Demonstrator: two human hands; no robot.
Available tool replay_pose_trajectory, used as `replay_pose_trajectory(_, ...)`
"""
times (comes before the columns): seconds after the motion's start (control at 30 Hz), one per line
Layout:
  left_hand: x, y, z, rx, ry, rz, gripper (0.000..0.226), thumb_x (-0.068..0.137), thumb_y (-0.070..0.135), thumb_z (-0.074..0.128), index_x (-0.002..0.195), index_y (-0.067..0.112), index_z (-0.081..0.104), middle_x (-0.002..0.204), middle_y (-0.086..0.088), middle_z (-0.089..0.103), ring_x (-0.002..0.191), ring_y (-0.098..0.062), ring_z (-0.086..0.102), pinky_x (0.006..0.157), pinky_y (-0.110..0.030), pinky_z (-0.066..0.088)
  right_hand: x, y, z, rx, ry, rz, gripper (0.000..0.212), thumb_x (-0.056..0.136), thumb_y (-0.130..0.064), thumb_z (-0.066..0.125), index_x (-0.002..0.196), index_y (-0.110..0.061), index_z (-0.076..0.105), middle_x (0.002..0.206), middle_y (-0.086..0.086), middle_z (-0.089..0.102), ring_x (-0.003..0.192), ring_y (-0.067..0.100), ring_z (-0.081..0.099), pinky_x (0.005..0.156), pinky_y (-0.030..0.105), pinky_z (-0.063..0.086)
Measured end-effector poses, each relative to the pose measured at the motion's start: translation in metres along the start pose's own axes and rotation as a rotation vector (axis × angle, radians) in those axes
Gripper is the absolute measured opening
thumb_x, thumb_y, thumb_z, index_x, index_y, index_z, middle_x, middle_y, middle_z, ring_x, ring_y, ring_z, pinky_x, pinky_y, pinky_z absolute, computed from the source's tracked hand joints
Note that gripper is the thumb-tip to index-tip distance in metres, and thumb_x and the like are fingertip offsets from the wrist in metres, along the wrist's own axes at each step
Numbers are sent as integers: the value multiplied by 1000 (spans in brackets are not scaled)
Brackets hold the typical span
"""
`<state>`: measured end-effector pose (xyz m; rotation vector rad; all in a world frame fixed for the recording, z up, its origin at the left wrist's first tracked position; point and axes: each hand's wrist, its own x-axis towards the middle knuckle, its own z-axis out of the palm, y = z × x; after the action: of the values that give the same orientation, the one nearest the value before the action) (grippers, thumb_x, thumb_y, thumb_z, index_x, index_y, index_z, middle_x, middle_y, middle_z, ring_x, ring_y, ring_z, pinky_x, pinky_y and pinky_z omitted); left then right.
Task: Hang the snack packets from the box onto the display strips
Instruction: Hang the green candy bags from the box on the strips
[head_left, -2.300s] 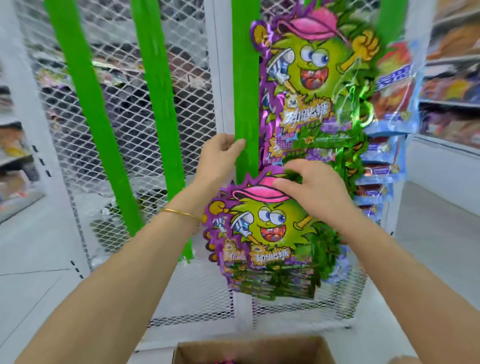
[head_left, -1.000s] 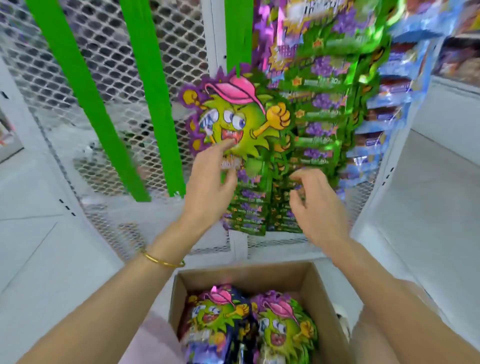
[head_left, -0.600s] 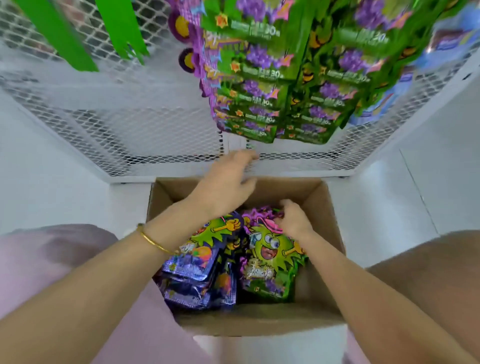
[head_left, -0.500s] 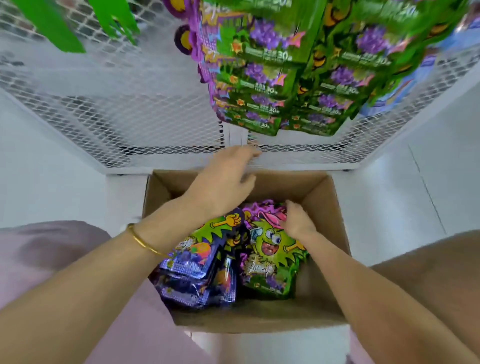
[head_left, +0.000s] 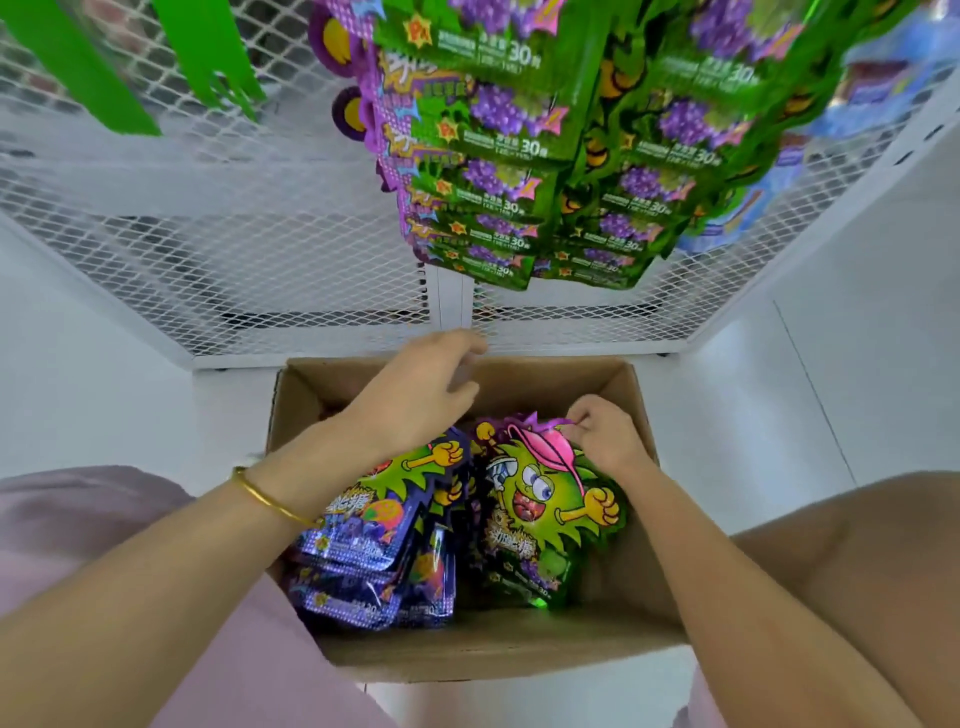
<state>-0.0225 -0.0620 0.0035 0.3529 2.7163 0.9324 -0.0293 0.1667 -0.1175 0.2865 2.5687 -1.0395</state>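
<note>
Right hand pinching green packet, left hand relaxed

- left hand is palm down, fingers loose and a bit spread, holding nothing, forearm coming in from the lower left
- right hand sits lower, fingers and thumb curled, pinching the top edge of a snack packet
</note>
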Motion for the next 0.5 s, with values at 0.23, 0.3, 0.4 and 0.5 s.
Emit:
replay_pose_trajectory(0.23,-13,32,-1,17,-48,178,54,86,27,63,136,15,44,138,-2,47,129,-16,40,104,-20,26,-74,-81,-95,73,-102,-246,5,84,-1,62,85,-6,62,64,2,54,51,-3,48,50,11,34)
replay_pose_trajectory(0.3,-17,48,-10,-42,-19,195,51,84,26,66,131,15,49,129,0,54,121,-12,47,98,-17,31,-94,-102,-112,94,-114,-313,4,86,-2,61,89,-5,63,63,2,54,52,0,46,54,15,36)
replay_pose_trajectory(0.4,-23,68,-34,-117,70,208,12,83,19,67,94,21,63,82,11,57,76,-3,53,71,-16,41,-115,-132,-132,139,-83,-373,6,87,-10,61,94,-11,62,70,1,62,61,4,54,63,17,43)
replay_pose_trajectory(0.5,-29,83,-67,-148,176,241,35,82,11,67,64,32,45,62,12,43,61,2,44,58,-16,32,-127,-161,-147,151,-48,-421,11,88,-19,62,98,-15,63,83,-4,65,79,5,59,70,14,45)
